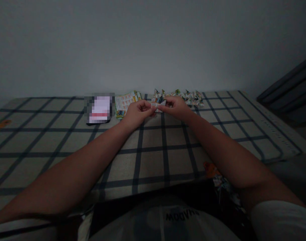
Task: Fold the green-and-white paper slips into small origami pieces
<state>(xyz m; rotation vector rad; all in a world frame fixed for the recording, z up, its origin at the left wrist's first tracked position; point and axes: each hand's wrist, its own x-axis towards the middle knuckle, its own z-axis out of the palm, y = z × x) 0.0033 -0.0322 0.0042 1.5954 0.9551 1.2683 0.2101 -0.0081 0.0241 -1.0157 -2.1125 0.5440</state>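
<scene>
A small folded piece of printed paper (pixel 158 104) is pinched between my two hands above the checked cloth. My left hand (pixel 139 112) grips its left end between thumb and fingers. On the right end, the thumb and fingers of my right hand (pixel 176 106) are closed in the same way. Just left of my left hand lies a stack of printed leaflets (pixel 126 100), partly covered by that hand. Behind and right of my right hand sits a group of folded paper pieces (pixel 193 97) with pointed corners, some hidden by the hand.
A phone (pixel 100 108) with a lit, blurred screen lies left of the leaflets. The checked cloth (pixel 153 157) covers the surface up to a pale wall (pixel 153 47). Dark fabric (pixel 290 90) hangs at the far right. Several colourful small scraps (pixel 224 184) show near my right forearm.
</scene>
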